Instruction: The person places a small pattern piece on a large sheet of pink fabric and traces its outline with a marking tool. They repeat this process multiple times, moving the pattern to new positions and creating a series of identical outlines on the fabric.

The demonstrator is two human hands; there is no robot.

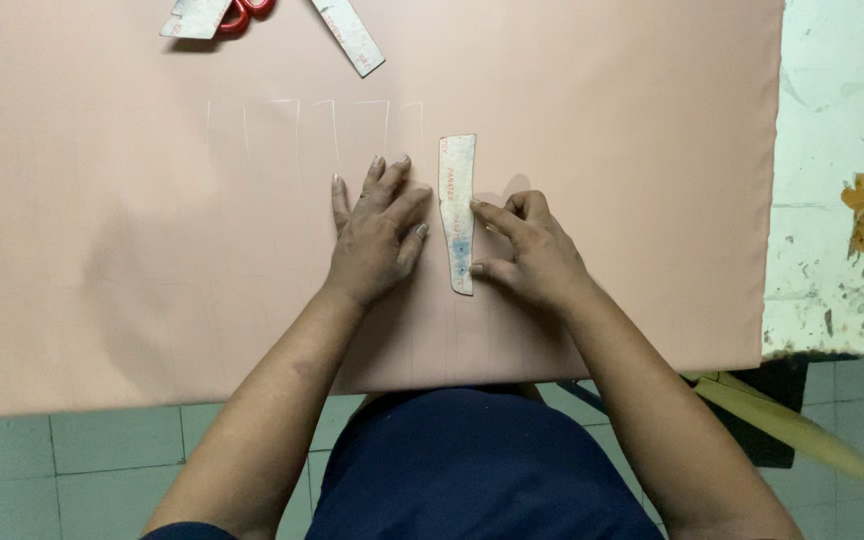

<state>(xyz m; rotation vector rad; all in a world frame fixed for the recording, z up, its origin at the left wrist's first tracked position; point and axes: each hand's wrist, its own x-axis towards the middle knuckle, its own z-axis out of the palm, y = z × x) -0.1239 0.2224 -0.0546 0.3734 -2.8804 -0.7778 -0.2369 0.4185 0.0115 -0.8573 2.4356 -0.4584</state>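
Pink cloth (602, 120) covers the table, both hands on it.
Left hand (377, 235) lies flat and open; right hand (532, 250) pins a cardboard template (458, 200) between them with fingertips, scissors (217, 15) far beyond.

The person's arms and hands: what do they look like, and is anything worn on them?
Both forearms are bare from above the elbow down. The left hand and right hand wear no gloves, and no watch or bracelet shows. The fingernails are short and plain. Dark navy clothing covers the body below.
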